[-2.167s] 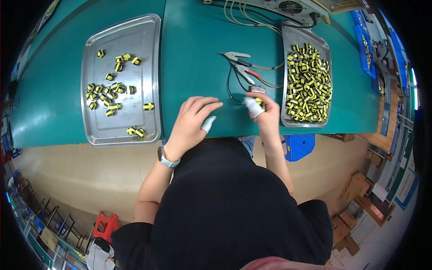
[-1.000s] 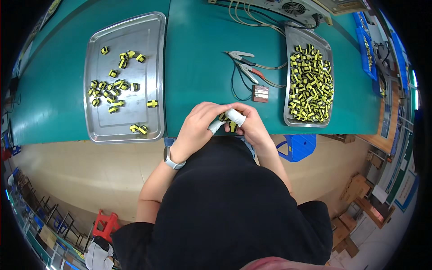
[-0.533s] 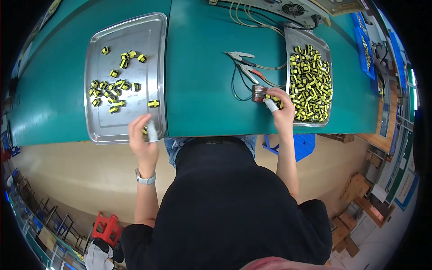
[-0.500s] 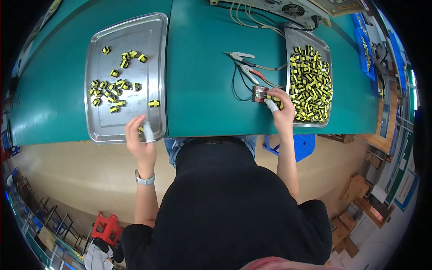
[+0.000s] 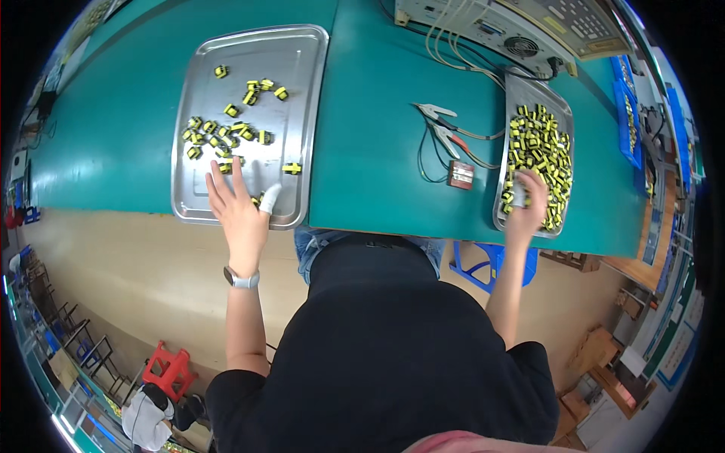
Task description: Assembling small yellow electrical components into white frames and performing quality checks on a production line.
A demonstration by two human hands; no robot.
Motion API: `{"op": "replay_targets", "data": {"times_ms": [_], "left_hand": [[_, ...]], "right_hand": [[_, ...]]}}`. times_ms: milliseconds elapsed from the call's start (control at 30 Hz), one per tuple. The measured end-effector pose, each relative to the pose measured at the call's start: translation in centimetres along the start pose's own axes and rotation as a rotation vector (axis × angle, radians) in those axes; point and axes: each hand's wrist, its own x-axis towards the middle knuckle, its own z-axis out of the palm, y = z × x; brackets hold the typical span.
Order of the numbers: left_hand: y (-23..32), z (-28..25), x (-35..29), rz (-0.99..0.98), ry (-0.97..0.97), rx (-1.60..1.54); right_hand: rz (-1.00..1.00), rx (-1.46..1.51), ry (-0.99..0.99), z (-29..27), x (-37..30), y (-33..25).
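My left hand (image 5: 243,219) is over the near side of the left metal tray (image 5: 298,113), its fingers spread, with a white cover on the thumb. A small black-and-yellow part (image 5: 257,201) shows beside that thumb. Several more such parts (image 5: 245,133) lie loose in the tray. On the right, my right hand (image 5: 530,205) reaches into the near left part of a second metal tray (image 5: 501,198), over a heap of the same parts (image 5: 542,143). Its fingers are curled downward and blurred, so I cannot tell what they hold. A reddish-brown block with metal contacts (image 5: 461,174) sits left of this tray.
Clip leads (image 5: 442,128) with white and red grips lie on the green table (image 5: 370,151), wired to an instrument (image 5: 491,34) at the back right. Blue bins (image 5: 628,121) stand at the far right. A blue stool (image 5: 491,264) is under the table edge.
My right hand has moved right from the block to the heaped tray. The left hand has opened with its fingers spread over the left tray. The whole view has shifted.
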Motion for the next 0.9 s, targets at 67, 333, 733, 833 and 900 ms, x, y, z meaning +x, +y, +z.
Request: {"op": "replay_targets", "data": {"times_ms": [67,333,733,833,900], "left_hand": [[-0.7,0.7,1.8,0.024,0.062,0.033],[-7.6,3.1,9.0,0.004,0.111,-0.002],[-3.7,2.1,13.9,0.078,0.082,-0.192],[-3.7,1.9,15.6,0.181,0.041,-0.269],[-2.9,1.6,16.5,0.223,0.027,-0.254]], "right_hand": [[-0.033,-0.114,0.152,-2.5,1.8,2.2],[0.078,-0.122,0.3,-3.2,6.6,10.6],[0.093,-0.156,0.122,-1.8,10.3,12.3],[0.058,-0.187,0.084,-0.7,11.2,12.4],[0.071,-0.209,0.062,-0.3,12.4,11.9]]}}
